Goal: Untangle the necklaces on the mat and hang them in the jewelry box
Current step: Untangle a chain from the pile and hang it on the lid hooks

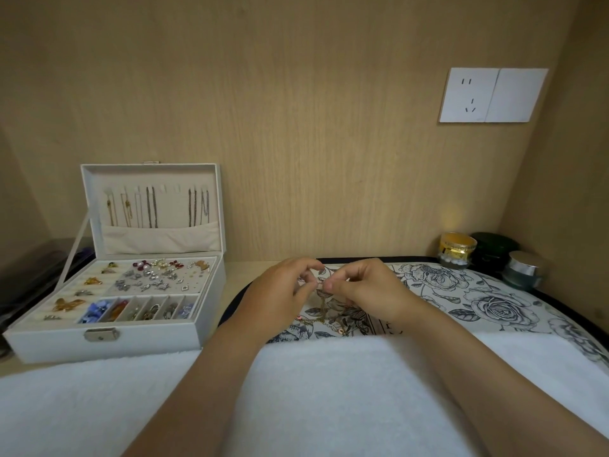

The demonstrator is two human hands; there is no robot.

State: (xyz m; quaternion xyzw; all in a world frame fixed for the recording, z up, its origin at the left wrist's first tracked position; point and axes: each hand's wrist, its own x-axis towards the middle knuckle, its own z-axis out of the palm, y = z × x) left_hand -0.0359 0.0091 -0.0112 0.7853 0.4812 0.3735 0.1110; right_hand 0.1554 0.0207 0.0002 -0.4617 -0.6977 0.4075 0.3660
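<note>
Towel (329,390) up front; past it, left hand (280,291) and right hand (362,288) meet, both pinching a tangled chain (321,310) dangling onto the mat (478,291). Box (108,344) at 9 o'clock already has several necklaces (151,207) hung and two hooks (169,188) free, so nearly done, I'd guess.

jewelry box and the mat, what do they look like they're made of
Jewelry box: probably white faux leather, smooth and matte, with a soft cream fabric lining and a dull metal clasp. Mat: likely fabric, matte, with a printed flower pattern and dark bound edge.

Jars (461,250) crowd mat's (494,301) right rear; jewelry box (108,346) left.
</note>
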